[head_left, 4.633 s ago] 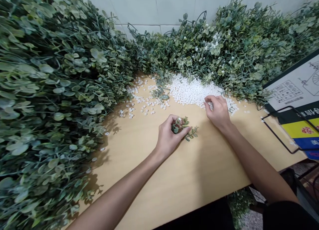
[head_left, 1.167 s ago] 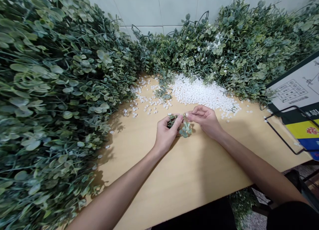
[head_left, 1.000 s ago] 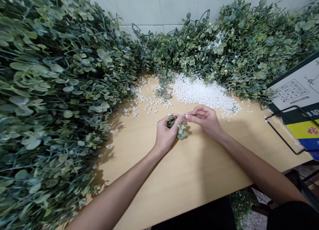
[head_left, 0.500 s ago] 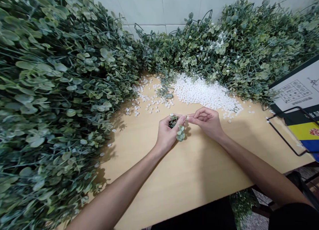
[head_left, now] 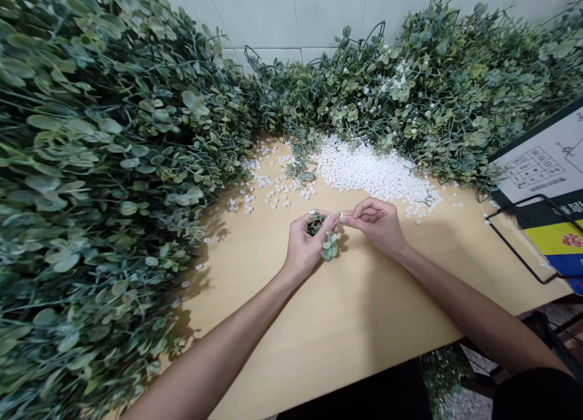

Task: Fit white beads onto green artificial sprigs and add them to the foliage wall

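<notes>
My left hand (head_left: 304, 247) is closed around a small sprig of artificial leaves (head_left: 329, 247), whose round green leaves stick out below the thumb and inside the palm. Close beside it, my right hand (head_left: 376, 223) pinches at the sprig's tip, thumb and forefinger together. Something tiny and pale shows between the fingertips of both hands; it looks like one of the small white rings, but the fingers partly cover it. Behind the hands lies a heap of small white plastic rings (head_left: 364, 168), with a loose leaf sprig (head_left: 301, 170) at its left side.
Artificial foliage is piled high on the left (head_left: 113, 165) and along the tiled wall (head_left: 264, 13). A printed board (head_left: 537, 165) and a black wire frame (head_left: 514, 244) stand at the right of the wooden table (head_left: 328, 323). Foliage also hangs below the table's front edge.
Both hands stay almost in place, fingertips together at the sprig. The view has shifted very slightly; the heap and foliage are unchanged.
</notes>
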Demonstrator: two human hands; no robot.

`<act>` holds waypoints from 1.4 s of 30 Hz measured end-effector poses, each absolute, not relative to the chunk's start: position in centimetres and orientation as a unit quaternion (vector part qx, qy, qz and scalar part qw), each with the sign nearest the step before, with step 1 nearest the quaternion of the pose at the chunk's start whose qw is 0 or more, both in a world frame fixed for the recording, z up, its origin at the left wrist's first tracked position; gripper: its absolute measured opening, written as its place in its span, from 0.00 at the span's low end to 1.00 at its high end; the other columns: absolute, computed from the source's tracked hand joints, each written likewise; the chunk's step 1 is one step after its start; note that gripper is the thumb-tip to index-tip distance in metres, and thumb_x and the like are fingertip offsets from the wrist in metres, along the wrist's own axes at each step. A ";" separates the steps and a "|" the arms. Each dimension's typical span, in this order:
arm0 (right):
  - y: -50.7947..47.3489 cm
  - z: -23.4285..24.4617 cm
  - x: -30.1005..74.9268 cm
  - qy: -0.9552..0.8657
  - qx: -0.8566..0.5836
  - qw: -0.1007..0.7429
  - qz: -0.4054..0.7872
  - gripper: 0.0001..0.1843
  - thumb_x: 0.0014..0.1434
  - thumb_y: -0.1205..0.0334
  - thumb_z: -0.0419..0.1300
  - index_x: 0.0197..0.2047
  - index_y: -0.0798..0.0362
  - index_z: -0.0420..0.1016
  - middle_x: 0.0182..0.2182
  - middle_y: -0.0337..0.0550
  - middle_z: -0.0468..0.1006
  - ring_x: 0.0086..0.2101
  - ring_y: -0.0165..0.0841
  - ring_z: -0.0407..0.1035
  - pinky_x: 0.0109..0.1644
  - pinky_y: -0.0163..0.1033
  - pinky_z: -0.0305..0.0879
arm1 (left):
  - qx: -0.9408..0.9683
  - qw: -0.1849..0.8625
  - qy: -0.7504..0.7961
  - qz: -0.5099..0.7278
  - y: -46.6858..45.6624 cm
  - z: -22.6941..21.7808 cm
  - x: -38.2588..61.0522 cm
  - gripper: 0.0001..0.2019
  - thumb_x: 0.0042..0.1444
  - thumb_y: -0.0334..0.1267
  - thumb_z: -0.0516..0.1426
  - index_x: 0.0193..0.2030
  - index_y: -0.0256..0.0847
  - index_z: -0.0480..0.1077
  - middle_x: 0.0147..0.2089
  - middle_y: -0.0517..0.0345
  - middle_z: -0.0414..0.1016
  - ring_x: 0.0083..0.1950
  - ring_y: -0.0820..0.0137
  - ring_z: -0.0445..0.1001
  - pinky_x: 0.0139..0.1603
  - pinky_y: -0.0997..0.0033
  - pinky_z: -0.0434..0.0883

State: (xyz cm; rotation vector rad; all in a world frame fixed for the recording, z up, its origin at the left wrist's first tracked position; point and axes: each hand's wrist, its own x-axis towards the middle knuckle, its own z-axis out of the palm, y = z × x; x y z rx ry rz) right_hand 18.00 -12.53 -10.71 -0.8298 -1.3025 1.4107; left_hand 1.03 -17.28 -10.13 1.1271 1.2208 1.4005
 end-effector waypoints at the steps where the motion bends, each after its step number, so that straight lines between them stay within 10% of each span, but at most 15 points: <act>1: -12.5 -10.8 18.0 -0.541 -0.340 0.500 0.585 0.18 0.47 0.53 0.81 0.29 0.48 0.77 0.34 0.42 0.87 0.38 0.41 0.84 0.48 0.48 0.83 | 0.461 0.468 0.495 0.569 -17.3 -10.2 1.0 0.16 0.58 0.50 0.68 0.31 0.38 0.78 0.29 0.57 0.77 0.28 0.73 0.71 0.30 0.72 0.69; 10: -11.8 -9.3 18.6 -0.557 -0.320 0.498 0.583 0.19 0.48 0.56 0.80 0.38 0.48 0.78 0.41 0.44 0.87 0.42 0.40 0.83 0.53 0.48 0.81 | 0.445 0.464 0.506 0.575 -17.2 -10.3 1.3 0.18 0.58 0.53 0.67 0.37 0.38 0.79 0.30 0.58 0.76 0.28 0.74 0.70 0.29 0.73 0.69; 15: -8.7 -8.9 22.3 -0.615 -0.429 0.589 0.302 0.08 0.62 0.56 0.70 0.42 0.47 0.79 0.40 0.43 0.83 0.41 0.37 0.78 0.47 0.42 0.77 | 0.409 0.488 0.498 0.589 -16.9 -10.6 1.4 0.21 0.55 0.54 0.68 0.47 0.40 0.79 0.35 0.57 0.78 0.31 0.73 0.73 0.31 0.72 0.71; 22: -6.2 -11.1 25.7 -0.754 -0.484 0.442 0.046 0.11 0.64 0.62 0.63 0.50 0.50 0.77 0.38 0.46 0.83 0.45 0.44 0.75 0.54 0.49 0.72 | 0.460 0.480 0.501 0.553 -17.0 -10.1 1.3 0.16 0.50 0.44 0.73 0.37 0.38 0.74 0.35 0.59 0.75 0.35 0.72 0.75 0.38 0.72 0.73; 29: -6.2 -11.5 25.1 -0.781 -0.495 0.381 0.032 0.09 0.64 0.67 0.60 0.47 0.50 0.77 0.38 0.47 0.84 0.44 0.47 0.75 0.54 0.51 0.70 | 0.417 0.509 0.445 0.608 -16.9 -10.8 1.3 0.19 0.59 0.46 0.68 0.36 0.43 0.62 0.37 0.59 0.74 0.37 0.71 0.77 0.38 0.70 0.75; 42: -6.4 -11.2 24.8 -0.768 -0.434 0.470 0.024 0.08 0.67 0.69 0.56 0.45 0.51 0.75 0.38 0.46 0.80 0.40 0.40 0.75 0.49 0.44 0.70 | 0.400 0.529 0.434 0.610 -16.7 -11.0 1.3 0.18 0.61 0.54 0.65 0.40 0.41 0.73 0.35 0.58 0.70 0.32 0.74 0.70 0.32 0.74 0.72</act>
